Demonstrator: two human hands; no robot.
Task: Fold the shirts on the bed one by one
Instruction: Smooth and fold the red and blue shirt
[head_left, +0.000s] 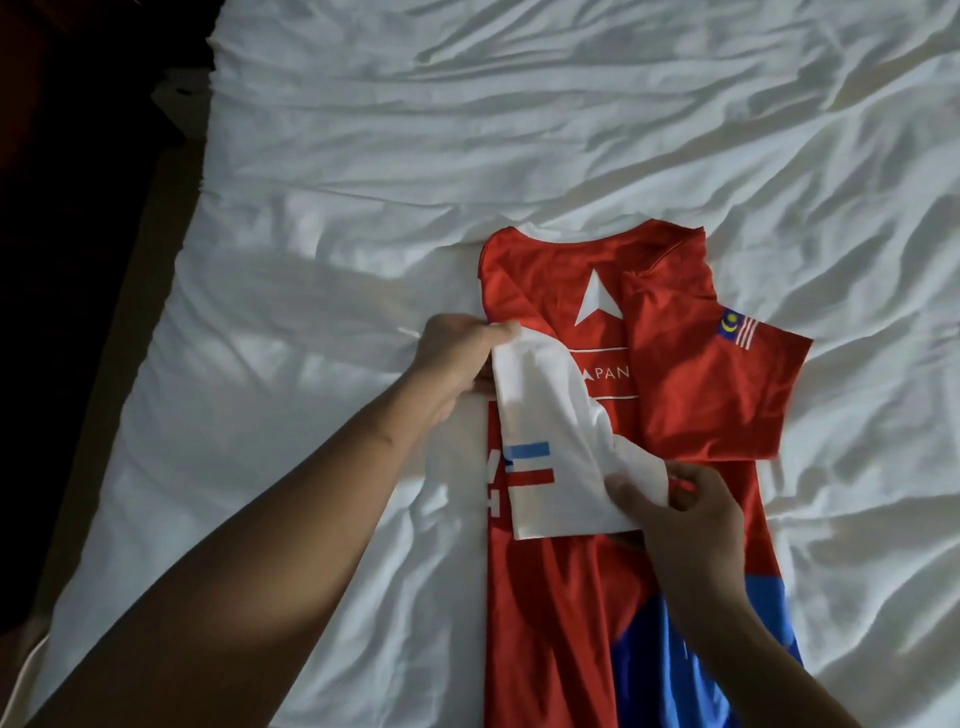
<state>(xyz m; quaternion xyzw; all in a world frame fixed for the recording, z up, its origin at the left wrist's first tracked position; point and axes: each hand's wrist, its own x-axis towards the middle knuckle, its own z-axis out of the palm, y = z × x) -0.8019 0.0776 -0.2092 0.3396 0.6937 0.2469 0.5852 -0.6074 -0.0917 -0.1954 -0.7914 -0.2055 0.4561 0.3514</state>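
Observation:
A red shirt (582, 597) with a white arrow logo and a blue lower part lies lengthwise on the white bed (467, 130), collar away from me. Its white left sleeve (550, 431), marked with blue and red stripes, is folded over onto the red body. My left hand (457, 358) pinches the sleeve's upper corner at the shoulder. My right hand (680, 509) pinches the sleeve's lower hem edge. The red right sleeve (727, 379) with a small flag patch is folded across the right side, its end sticking out onto the sheet.
The wrinkled white sheet covers the bed all around the shirt. The bed's left edge (171, 291) runs diagonally, with dark floor (67, 234) beyond it. No other shirt shows in view.

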